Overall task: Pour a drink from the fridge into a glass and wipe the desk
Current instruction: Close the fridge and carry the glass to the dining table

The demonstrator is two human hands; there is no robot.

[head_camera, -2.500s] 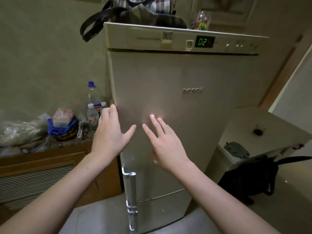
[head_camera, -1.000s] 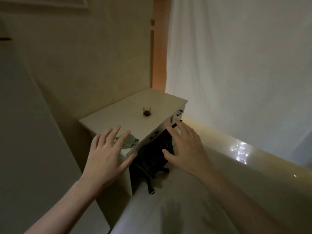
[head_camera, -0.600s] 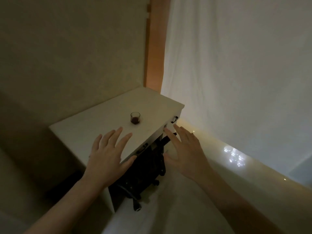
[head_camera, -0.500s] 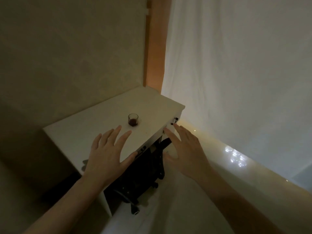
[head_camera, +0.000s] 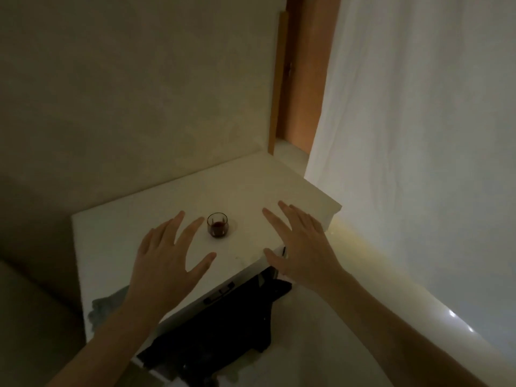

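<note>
Setting: a dim room seen from the head camera, looking down on a small white desk (head_camera: 251, 188) pushed into a corner.
Glass: a short, clear tumbler (head_camera: 217, 225) stands upright on the desk top, close to the middle of it, with a little dark red drink in its bottom.
Left hand: the left hand (head_camera: 164, 263) is held over the near part of the desk at about 8 o'clock from the glass, palm down, fingers straight and spread wide, holding nothing; whether it touches the surface cannot be told.
Left fingertips: the nearest one lies just beside the glass, apart from it.
Right hand: the right hand (head_camera: 304, 244) is at about 3 to 4 o'clock from the glass, over the desk's right front corner, fingers straight and fanned wide, thumb out toward the glass, holding nothing.
Glass and hands: the glass stands between the two hands, touched by neither.
Cloth: a crumpled grey-blue cloth (head_camera: 104, 305) lies on the desk's near left corner, at about 7 o'clock from the glass, partly hidden by the left forearm.
Under the desk: a black chair (head_camera: 223, 331) is tucked beneath the front edge, its shape hard to make out.
Right side: a white curtain (head_camera: 418, 135) hangs at 2 o'clock, with an orange-brown wooden door frame (head_camera: 304, 79) beside it.
Back: a plain beige wall (head_camera: 139, 93) at 11 o'clock.
</note>
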